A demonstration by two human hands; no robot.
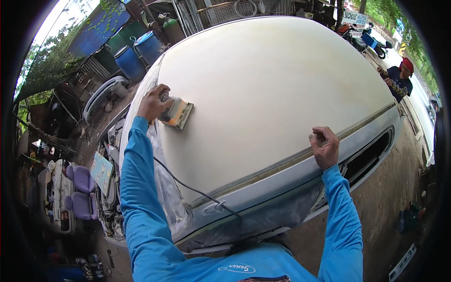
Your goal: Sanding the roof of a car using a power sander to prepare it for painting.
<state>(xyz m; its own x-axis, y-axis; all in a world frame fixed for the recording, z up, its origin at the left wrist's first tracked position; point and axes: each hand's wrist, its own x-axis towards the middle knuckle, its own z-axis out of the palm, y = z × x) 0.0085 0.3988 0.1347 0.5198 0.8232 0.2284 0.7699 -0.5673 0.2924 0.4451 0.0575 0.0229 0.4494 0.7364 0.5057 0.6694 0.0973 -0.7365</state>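
My left hand (152,102) is wrapped round the top of an electric sander (177,113) with a grey and orange body. Its flat pad lies on the pale, cream-white car roof (268,89), near the windshield edge. From the sander a black cord (185,184) runs down across the plastic-covered windshield and over the side of the car. My right hand (325,148) is at the roof's near side edge, above the side trim (277,164). Its fingers curl in toward the thumb, and nothing shows in them. Whether it touches the roof I cannot tell.
Blue barrels (129,63) stand beyond the car at the far left. Purple seats (81,183) and car parts lie at left. A person in a red cap (403,75) is at the far right, near a parked motorcycle (359,42). The side window opening (371,152) has no glass.
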